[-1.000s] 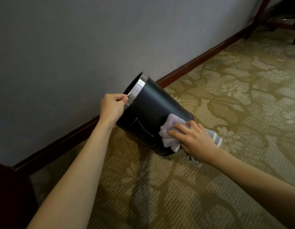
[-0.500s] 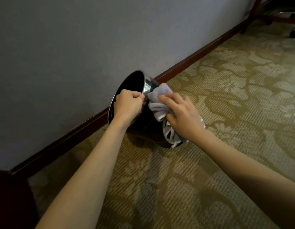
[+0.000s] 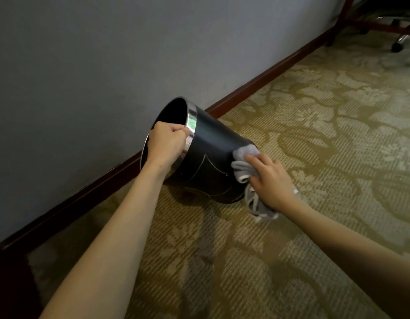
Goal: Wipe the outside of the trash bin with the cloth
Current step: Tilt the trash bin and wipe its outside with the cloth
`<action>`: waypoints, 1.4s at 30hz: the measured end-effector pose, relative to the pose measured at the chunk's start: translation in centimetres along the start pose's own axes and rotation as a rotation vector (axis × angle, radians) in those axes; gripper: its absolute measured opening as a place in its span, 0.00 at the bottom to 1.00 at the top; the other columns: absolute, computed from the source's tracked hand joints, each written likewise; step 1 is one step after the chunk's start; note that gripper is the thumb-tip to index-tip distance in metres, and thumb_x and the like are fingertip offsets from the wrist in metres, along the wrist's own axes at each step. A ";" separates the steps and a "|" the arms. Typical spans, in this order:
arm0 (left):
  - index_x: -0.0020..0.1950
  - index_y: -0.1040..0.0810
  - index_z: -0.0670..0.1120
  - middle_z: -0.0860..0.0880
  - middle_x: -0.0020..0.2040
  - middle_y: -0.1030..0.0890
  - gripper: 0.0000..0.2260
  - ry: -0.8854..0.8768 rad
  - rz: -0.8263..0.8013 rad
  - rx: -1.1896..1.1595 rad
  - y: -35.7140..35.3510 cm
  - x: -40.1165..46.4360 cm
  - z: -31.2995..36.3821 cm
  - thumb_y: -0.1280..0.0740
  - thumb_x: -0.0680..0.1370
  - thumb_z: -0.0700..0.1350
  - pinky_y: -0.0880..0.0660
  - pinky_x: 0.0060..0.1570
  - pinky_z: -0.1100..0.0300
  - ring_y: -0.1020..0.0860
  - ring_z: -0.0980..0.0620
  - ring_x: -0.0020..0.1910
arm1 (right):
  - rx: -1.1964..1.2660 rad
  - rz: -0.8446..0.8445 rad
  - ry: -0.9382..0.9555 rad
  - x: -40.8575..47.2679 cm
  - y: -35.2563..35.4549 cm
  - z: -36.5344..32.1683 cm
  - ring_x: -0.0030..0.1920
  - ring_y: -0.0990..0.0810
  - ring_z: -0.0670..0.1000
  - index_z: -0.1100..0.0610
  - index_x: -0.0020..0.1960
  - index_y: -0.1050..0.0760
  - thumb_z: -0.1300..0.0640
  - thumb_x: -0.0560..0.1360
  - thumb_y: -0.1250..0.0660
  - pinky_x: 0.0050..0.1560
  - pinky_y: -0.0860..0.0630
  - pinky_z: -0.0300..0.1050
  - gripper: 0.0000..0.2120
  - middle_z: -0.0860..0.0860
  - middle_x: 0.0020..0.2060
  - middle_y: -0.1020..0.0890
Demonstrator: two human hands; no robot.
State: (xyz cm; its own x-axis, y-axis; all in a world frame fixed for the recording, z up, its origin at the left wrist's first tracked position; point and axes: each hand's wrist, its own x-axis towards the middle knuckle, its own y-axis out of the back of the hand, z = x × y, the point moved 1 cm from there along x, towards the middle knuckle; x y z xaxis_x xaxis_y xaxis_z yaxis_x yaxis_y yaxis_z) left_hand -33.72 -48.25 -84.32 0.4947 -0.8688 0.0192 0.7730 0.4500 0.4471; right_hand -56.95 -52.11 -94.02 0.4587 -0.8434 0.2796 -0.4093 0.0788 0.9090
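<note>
Now your left hand (image 3: 168,143) grips the tilted trash bin (image 3: 213,155) rim, right hand (image 3: 269,180) presses cloth (image 3: 244,163) low; rotate next.

Trash bin (image 3: 213,153) tilted on carpet (image 3: 314,139) before wall (image 3: 107,54), cloth (image 3: 244,162) against its right side

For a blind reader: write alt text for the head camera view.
A person's left hand grips the silver rim of a black trash bin tilted on patterned carpet, while the right hand presses a grey cloth against the bin's side near its base. A grey wall stands behind.
</note>
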 end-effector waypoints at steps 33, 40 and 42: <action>0.30 0.17 0.47 0.51 0.27 0.18 0.09 0.131 -0.006 -0.184 1.0 0.9 -0.2 0.31 0.71 0.41 0.27 0.23 0.65 0.19 0.55 0.27 | -0.239 0.035 0.546 -1.3 -1.4 -2.3 0.49 0.23 0.63 0.50 0.64 0.25 0.55 0.70 0.28 0.42 0.24 0.56 0.23 0.55 0.60 0.22; 0.39 0.19 0.43 0.47 0.35 0.19 0.04 0.177 0.061 -0.216 1.6 0.9 -0.9 0.32 0.72 0.41 0.27 0.31 0.62 0.20 0.51 0.35 | -0.295 -0.145 0.282 -3.8 -2.1 2.7 0.49 0.24 0.62 0.49 0.66 0.27 0.54 0.72 0.30 0.44 0.24 0.56 0.23 0.54 0.59 0.22; 0.42 0.19 0.40 0.46 0.36 0.19 0.05 0.176 0.070 -0.221 1.5 1.0 -1.0 0.31 0.73 0.41 0.26 0.34 0.60 0.20 0.50 0.37 | -0.245 -0.070 0.307 -2.9 -1.8 0.9 0.47 0.24 0.62 0.51 0.65 0.26 0.56 0.70 0.29 0.41 0.24 0.56 0.23 0.55 0.57 0.21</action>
State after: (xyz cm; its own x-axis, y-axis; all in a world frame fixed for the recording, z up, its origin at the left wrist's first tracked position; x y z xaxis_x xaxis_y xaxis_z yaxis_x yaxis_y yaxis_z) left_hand -31.68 -48.21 -84.50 0.5962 -0.7936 -0.1215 0.7929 0.5583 0.2440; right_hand -58.28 -50.31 -96.73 0.7086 -0.6561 0.2598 -0.1850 0.1825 0.9656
